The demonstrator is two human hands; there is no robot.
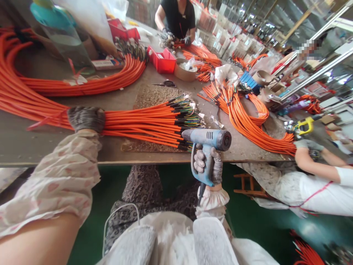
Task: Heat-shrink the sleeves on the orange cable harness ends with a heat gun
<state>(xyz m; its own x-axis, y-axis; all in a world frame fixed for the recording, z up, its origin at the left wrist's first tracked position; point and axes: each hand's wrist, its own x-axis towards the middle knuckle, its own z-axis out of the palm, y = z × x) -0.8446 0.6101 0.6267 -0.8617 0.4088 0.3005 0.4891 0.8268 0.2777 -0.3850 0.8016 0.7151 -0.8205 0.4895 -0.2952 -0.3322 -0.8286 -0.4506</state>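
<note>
Heat gun at the cable ends

Gloves covered both hands. The left hand (86, 118) was clamped over a bundle of orange cables (138, 123) lying near the front edge of the worktable (33, 143). The right hand (207, 165) gripped a blue heat gun (206, 141), fingers wrapped round its handle, nozzle just beside the stripped cable ends (187, 114). Scissors (165, 84) lay farther back.

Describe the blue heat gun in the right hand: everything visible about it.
The blue plastic pistol-shaped heat gun has a light blue body with vent slots on its side, a dark round rear end and a dark nozzle. The gloved right hand grips its handle, barrel level, at the table's near edge. The nozzle points left at the stripped ends of the bundle of orange cables; whether it touches them cannot be told. A cord hangs below the handle.
</note>
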